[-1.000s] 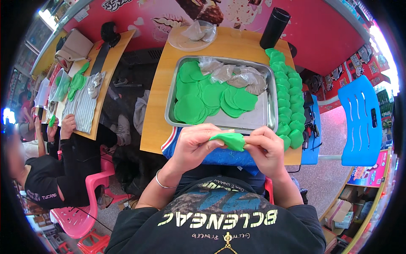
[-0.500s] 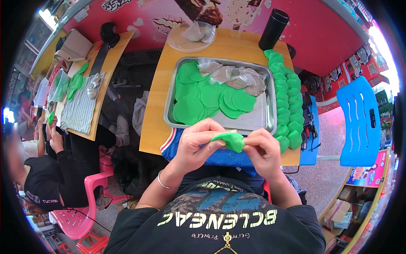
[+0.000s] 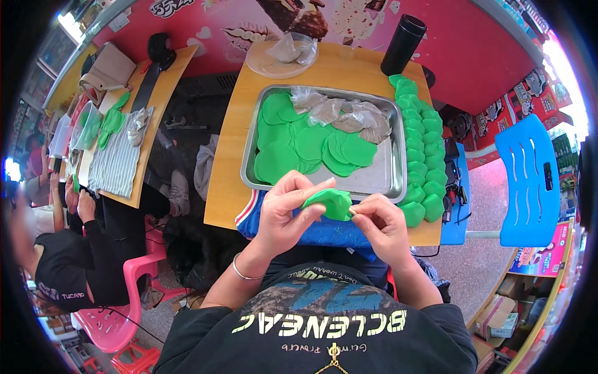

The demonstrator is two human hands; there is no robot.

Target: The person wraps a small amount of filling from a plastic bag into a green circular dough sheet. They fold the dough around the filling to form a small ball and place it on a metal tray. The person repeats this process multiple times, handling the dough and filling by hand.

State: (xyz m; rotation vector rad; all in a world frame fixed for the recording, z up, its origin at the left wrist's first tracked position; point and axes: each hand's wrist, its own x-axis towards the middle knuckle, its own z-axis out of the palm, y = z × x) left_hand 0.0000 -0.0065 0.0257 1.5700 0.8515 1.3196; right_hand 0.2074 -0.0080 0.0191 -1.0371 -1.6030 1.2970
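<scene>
The left hand's (image 3: pixel 288 215) thumb and fingers were closed on the left end of a soft green piece (image 3: pixel 329 202), thumb on the near side, forefinger along the far side. The right hand (image 3: pixel 381 221) had its thumb and forefinger pinched narrow at the piece's right end, where a small pale bit (image 3: pixel 352 212) showed at the tips; what that was could not be told. The green piece was held up just off the near side of the metal tray (image 3: pixel 383 171), the landmark here, with both hands along that same side. A silvery bracelet (image 3: pixel 241 269) circled the left wrist.

Below the hands, at the near side of the tray, lay blue cloth (image 3: pixel 293 229). Inside the tray, flat green rounds (image 3: pixel 277 161) overlapped across its left and middle, and clear bags of greyish-brown stuff (image 3: pixel 374 128) lay along its far side, toward the right. Just beside the tray's right wall, puffy green pieces (image 3: pixel 415 156) stood in long, overlapping rows on the wooden table (image 3: pixel 224 156).

Beyond the tray's far left corner sat a round clear plastic dish (image 3: pixel 256 62) with a plastic bag (image 3: pixel 288 50) in it; past the far right corner, an upright black cylinder (image 3: pixel 403 45). Well to the right of the tray stood a blue chair (image 3: pixel 529 181). Well to its left, another person (image 3: pixel 68 268) sat at a second table bearing a striped cloth (image 3: pixel 118 163).
</scene>
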